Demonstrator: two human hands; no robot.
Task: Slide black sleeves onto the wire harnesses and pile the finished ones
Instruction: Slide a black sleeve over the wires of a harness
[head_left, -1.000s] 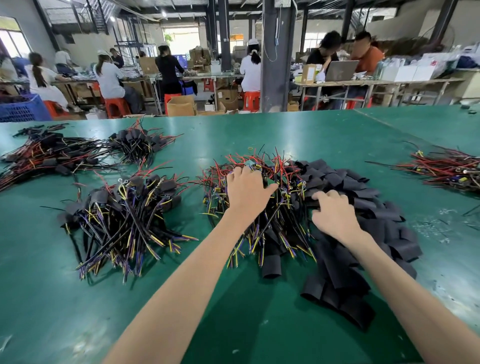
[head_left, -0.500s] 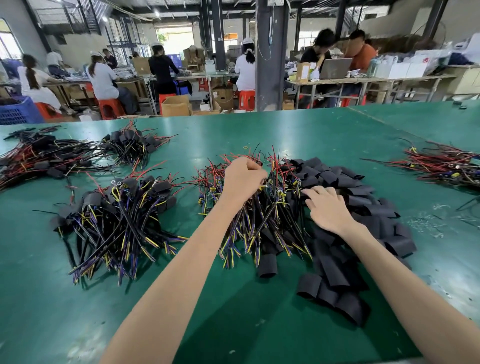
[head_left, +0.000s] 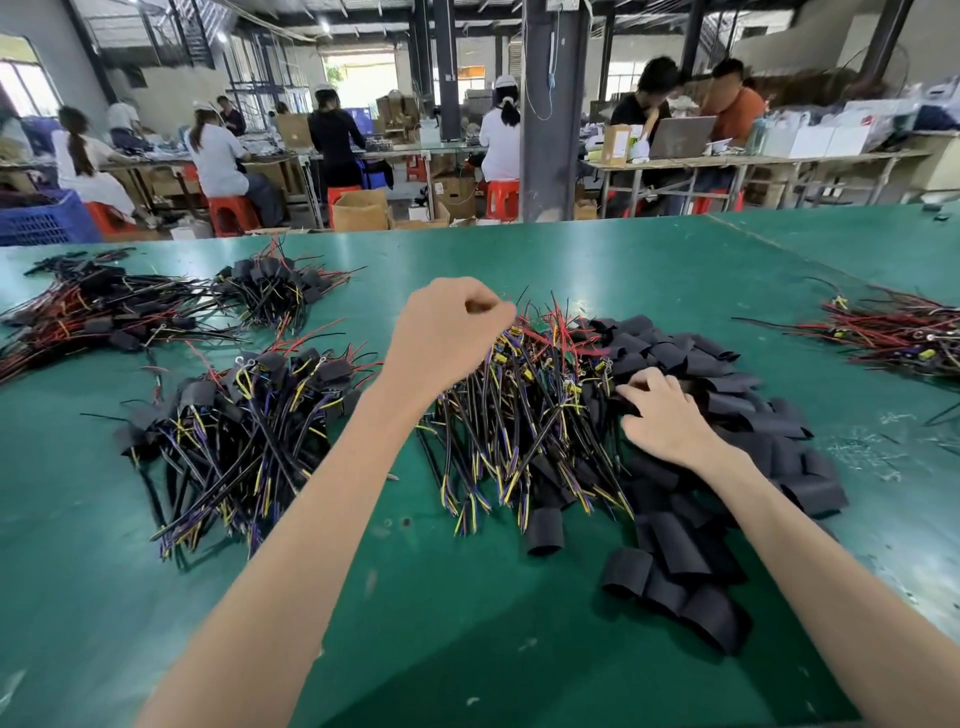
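– Left grip (head_left: 449, 338): how does it stand?
– Balled into a fist, thumb against the forefinger, closed on wire ends at the far edge of the bare harnesses (head_left: 524, 415).
– And the right grip (head_left: 667, 423)?
– Palm down on the black sleeves (head_left: 727, 415), fingers bent, tips dug in where that heap meets the wires. Whether it has 1 sleeve pinched, I cannot tell.
– Which way do the bare harnesses run?
– Long axis far to near. Red leads and yellow connectors sit at the far end, by the fist. The yellow and purple striped tails fan toward the person. The pile lies mid-bench, between the 2 forearms.
– The sleeves themselves?
– Short flattened tubes heaped just right of the wires and overlapping them, pointing every which way. 1 loose sleeve (head_left: 543, 530) lies at the near tips of the wires, open end toward the person.
– Finished ones?
– The finished pile (head_left: 234, 431) is left of the left forearm, apart from the bare pile. Its sleeves bunch at the far end and its tails point near and slightly left.
– Anything else on the green bench (head_left: 467, 649)?
– A far-left bundle (head_left: 93, 312) and a far-right bundle (head_left: 893, 332), both mostly red wires running left to right.
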